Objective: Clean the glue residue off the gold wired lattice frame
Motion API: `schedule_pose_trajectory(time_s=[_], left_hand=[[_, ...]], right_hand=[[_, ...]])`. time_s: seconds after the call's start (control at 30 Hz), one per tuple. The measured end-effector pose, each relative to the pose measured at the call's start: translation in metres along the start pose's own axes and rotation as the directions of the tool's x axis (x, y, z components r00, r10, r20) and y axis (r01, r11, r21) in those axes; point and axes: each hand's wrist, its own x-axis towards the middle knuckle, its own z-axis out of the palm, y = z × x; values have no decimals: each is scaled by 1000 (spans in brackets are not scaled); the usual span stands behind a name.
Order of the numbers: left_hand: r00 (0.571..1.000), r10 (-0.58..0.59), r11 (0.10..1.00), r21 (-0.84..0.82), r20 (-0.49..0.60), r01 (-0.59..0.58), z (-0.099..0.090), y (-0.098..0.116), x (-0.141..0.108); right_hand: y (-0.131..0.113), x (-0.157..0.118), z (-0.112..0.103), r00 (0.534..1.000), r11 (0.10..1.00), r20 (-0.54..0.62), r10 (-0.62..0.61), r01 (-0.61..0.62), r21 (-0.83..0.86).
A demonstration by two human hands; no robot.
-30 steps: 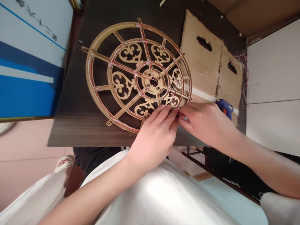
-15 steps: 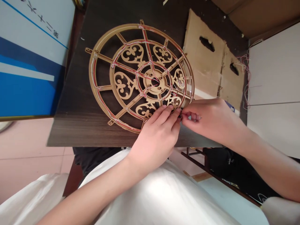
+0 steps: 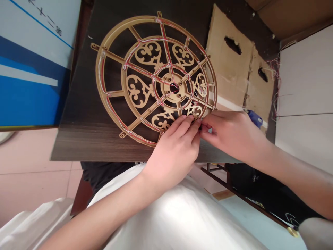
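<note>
A round gold-coloured lattice frame (image 3: pixel 133 129) with scrollwork panels lies on the dark table. Thin red and white wires (image 3: pixel 166 52) run along its rings and spokes, and some gather at the centre hole. My left hand (image 3: pixel 179 139) grips the near right part of the frame, fingers bent over the rim; its thumb is hidden. Close beside those fingertips, my right hand (image 3: pixel 229 130) is closed in a pinch at the rim. A wire appears to be between its thumb and forefinger, though its end is hidden by the fingers.
Under and beyond the frame's right side lies a cardboard sheet (image 3: pixel 226 69) with torn holes. A blue object (image 3: pixel 255 118) shows partly behind my right hand. Loose pink wires (image 3: pixel 277 73) hang at the dark table's (image 3: pixel 78 139) right edge. A blue and white panel (image 3: pixel 33 62) stands at left.
The view has shifted slightly, and more of the blue object shows. My right hand's fingers have drawn closer together at the rim. My left hand stays in place on the frame.
</note>
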Motion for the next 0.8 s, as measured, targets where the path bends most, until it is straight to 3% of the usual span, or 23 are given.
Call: schedule_pose_trajectory(time_s=[0.37, 0.8], left_hand=[[1000, 5, 1000, -7, 4, -5, -2, 1, 0], [1000, 14, 1000, 5, 17, -14, -2, -1, 0]], right_hand=[[2, -9, 7, 987, 988, -106, 117, -105, 109], [2, -1, -7, 976, 954, 35, 215, -218, 206]])
